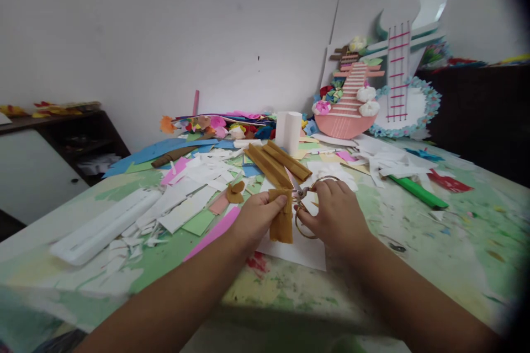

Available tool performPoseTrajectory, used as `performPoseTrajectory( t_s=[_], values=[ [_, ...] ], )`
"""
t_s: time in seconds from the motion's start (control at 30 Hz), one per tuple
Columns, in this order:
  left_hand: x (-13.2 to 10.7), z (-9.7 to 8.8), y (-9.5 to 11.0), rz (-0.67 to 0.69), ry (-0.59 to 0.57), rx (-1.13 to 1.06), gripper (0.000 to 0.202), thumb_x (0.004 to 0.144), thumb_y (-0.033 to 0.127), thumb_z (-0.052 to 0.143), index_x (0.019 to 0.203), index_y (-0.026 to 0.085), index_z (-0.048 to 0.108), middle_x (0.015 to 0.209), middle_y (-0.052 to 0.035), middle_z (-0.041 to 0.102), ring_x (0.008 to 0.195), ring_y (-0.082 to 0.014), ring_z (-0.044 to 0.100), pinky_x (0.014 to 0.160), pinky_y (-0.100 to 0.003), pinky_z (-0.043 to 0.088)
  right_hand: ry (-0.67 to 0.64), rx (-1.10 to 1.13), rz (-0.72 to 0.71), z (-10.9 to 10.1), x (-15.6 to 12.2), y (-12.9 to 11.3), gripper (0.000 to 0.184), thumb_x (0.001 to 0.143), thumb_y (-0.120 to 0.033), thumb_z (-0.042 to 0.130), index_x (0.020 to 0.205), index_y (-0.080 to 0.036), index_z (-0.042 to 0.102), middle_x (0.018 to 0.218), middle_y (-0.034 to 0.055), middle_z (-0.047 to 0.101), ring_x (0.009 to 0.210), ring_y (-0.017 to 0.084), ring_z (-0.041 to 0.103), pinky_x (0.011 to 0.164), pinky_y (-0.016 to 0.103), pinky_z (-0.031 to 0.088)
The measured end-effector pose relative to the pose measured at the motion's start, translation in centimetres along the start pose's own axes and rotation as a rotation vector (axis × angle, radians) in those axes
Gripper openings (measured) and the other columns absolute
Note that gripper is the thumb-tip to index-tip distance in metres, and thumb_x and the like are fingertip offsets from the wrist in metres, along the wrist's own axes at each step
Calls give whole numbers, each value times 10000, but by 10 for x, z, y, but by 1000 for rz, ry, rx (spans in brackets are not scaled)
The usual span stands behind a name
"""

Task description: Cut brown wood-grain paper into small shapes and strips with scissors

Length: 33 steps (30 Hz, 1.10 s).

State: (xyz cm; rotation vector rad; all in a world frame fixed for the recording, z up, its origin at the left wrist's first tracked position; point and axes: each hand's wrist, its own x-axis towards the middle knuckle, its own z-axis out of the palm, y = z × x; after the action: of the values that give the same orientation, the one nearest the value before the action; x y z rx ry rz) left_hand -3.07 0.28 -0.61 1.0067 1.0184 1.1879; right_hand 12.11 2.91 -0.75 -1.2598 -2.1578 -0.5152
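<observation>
In the head view, my left hand point(261, 214) pinches a folded piece of brown crepe paper point(281, 226) between thumb and fingers. My right hand point(337, 212) is closed around the loop handles of a pair of scissors point(301, 194). Its blades point up and left, close to the upper edge of the held piece; whether they touch it I cannot tell. Longer brown crepe paper strips point(269, 165) lie just beyond the hands. Under them is a white paper sheet point(296, 253). Small cut brown pieces point(235, 193) rest left of my left hand.
White paper scraps point(199, 176) and a long white plastic case point(105, 226) cover the left side. A white paper roll point(293, 133) stands behind the strips. At right lies a green crepe roll point(418, 192). Paper instrument crafts point(348, 102) lean at the back right, beside paper flowers point(219, 126).
</observation>
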Motion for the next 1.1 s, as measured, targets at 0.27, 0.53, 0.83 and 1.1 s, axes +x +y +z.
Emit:
performPoseTrajectory(
  t_s=[0.27,0.53,0.83,1.1],
  values=[
    [1,-6,-2,19,-16,-21,211,647,346,590,673,140,549,556,2,581,494,-107,530,547,-259,414,-91,35,-20,-5,3,4,158,692,-316,527,724,-163,549,721,64,598,725,200,511,649,300,357],
    [-3,-7,4,25,-13,-25,213,626,327,608,689,128,564,581,-14,591,516,-115,534,551,-261,412,-113,44,-55,-8,2,8,126,719,-298,529,692,-176,550,714,55,620,750,200,523,648,293,358],
    [-4,-7,6,19,-13,24,226,620,320,610,719,118,589,641,-35,603,577,-132,542,592,-271,410,-83,8,-141,-9,2,12,95,731,-239,497,713,-166,555,698,54,622,732,199,527,664,308,351],
    [-4,-7,6,4,7,9,234,586,319,638,708,125,590,636,-30,601,608,-145,550,603,-276,415,-27,59,-112,-6,3,11,79,707,-237,506,718,-166,539,735,66,603,743,199,514,668,307,368]
  ],
)
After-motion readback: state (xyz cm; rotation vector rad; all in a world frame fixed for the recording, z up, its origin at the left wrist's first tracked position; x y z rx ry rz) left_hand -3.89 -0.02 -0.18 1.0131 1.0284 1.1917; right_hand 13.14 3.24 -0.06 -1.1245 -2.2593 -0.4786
